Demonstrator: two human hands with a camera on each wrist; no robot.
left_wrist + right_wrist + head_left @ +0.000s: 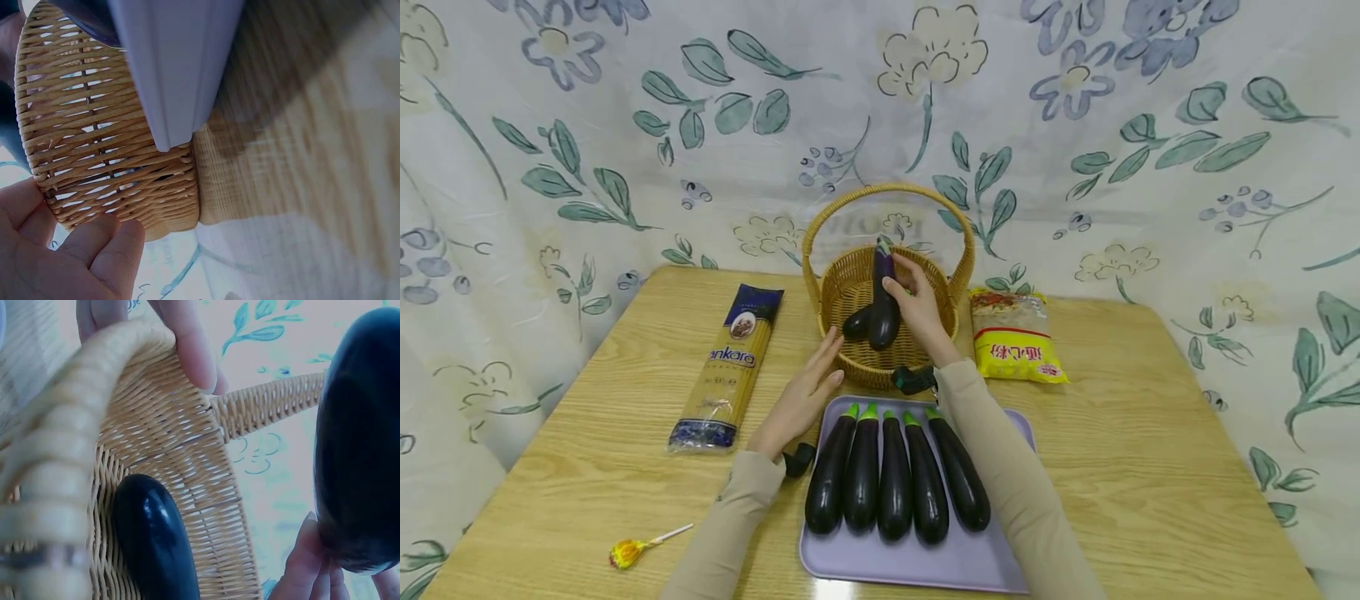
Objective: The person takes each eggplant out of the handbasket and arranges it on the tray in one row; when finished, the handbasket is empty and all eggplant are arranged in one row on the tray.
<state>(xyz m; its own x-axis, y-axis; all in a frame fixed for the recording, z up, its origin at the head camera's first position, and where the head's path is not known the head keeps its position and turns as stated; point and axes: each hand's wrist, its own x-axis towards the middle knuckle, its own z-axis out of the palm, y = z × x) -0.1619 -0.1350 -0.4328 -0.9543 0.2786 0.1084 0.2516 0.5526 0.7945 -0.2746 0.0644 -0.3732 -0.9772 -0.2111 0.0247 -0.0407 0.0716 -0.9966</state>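
My right hand (917, 302) holds an eggplant (883, 302) near its stem end, over the wicker basket (867, 375). In the right wrist view, the fingers (301, 575) grip this dark eggplant (362, 444) at the right. Another eggplant (153, 537) lies inside the basket, mostly covered by the held one in the head view. My left hand (801, 396) is at the basket's near left side with fingers extended. Its fingertips touch the woven rim (47, 187) in the left wrist view.
A lilac tray (850, 567) with several eggplants (895, 483) lies in front of the basket. A spaghetti pack (726, 367) is on the left, a yellow-and-red pasta bag (1017, 337) on the right. One lollipop (628, 552) lies at the near left. Floral cloth (850, 100) hangs behind.
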